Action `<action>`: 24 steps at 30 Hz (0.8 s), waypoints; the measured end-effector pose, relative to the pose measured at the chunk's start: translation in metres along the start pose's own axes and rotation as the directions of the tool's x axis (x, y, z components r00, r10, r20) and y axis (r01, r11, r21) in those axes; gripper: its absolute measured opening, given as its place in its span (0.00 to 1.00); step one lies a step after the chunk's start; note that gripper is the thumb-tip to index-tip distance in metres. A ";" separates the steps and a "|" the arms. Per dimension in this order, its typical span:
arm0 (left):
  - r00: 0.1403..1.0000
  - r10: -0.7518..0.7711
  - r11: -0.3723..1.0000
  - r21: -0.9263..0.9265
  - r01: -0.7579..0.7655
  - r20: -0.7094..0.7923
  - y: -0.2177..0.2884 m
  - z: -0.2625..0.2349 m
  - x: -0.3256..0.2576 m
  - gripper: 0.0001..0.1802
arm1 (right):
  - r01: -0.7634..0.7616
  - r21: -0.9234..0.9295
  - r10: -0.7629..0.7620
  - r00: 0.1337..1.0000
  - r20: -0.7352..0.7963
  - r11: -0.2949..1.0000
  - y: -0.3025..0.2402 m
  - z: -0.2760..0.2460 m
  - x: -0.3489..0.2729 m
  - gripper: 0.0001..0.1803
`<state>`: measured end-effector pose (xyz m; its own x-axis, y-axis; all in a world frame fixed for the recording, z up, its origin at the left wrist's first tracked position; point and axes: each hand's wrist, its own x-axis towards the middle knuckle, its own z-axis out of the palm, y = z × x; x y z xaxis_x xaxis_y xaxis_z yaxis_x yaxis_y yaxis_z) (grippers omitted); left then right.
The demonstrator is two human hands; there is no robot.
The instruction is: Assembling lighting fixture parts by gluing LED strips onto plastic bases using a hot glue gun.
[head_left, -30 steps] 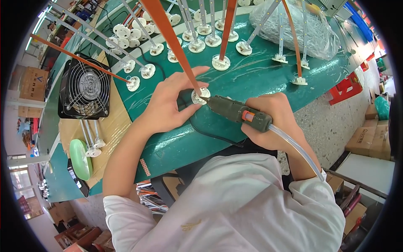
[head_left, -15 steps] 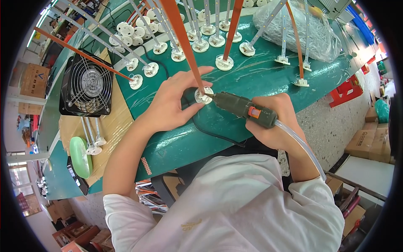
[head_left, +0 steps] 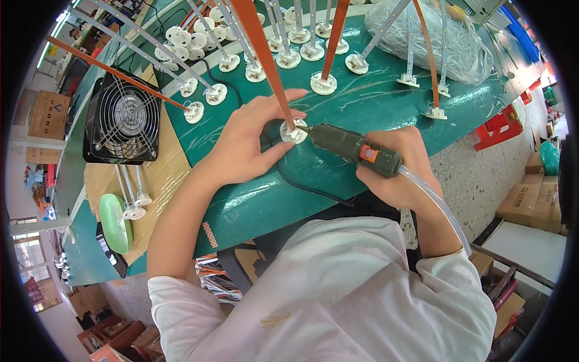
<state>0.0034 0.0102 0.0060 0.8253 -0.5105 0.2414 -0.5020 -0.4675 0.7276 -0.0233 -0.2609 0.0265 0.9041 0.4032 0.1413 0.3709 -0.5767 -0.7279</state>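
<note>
Green-topped bench [head_left: 380,102] spans the upper view and carries the parts. Brown sheet [head_left: 166,184] covers part of its left side. Clear plastic bag [head_left: 446,51] lies crumpled at the far right of the bench. Black fan [head_left: 128,114] with a round wire guard sits at left, over the upper part of the sheet.

Orange strip [head_left: 259,45] rises from the work position, leaning toward the upper left. Pale strips [head_left: 313,24], dotted along their length, stand on white bases farther back; a few more orange strips stand among them.

Left hand [head_left: 247,136] approaches the work from the left, thumb and a finger clamped on opposite edges of the white disc at the foot of the orange strip. Right hand [head_left: 401,154] is wrapped firmly around the dark green glue gun [head_left: 344,143], with a clear rod [head_left: 434,196] curving from its rear end along the forearm.

Light green dish [head_left: 116,223] rests on the left edge of the sheet, just beside a black phone [head_left: 111,256]. White disc [head_left: 295,136] is located between both hands, near the bench centre. Nozzle [head_left: 305,128] points at the strip's foot; contact cannot be determined. Orange switch [head_left: 368,154] shows on the gun's body.
</note>
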 end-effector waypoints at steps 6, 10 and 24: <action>1.000 0.019 1.000 0.002 -0.019 -0.007 0.000 0.000 0.000 0.40 | -0.004 0.018 0.004 1.000 0.027 1.000 -0.001 -0.001 -0.003 0.07; 1.000 0.018 1.000 -0.001 -0.018 -0.011 -0.001 0.000 -0.001 0.40 | -0.010 0.035 0.009 1.000 0.023 0.999 -0.003 0.002 -0.002 0.07; 1.000 0.011 0.999 0.038 -0.012 0.011 0.000 -0.001 0.000 0.41 | -0.025 0.012 0.025 1.000 0.018 1.000 -0.005 0.000 -0.002 0.08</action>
<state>0.0039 0.0107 0.0073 0.8168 -0.5235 0.2426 -0.5211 -0.4887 0.6998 -0.0270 -0.2586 0.0300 0.9092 0.4014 0.1109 0.3454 -0.5782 -0.7391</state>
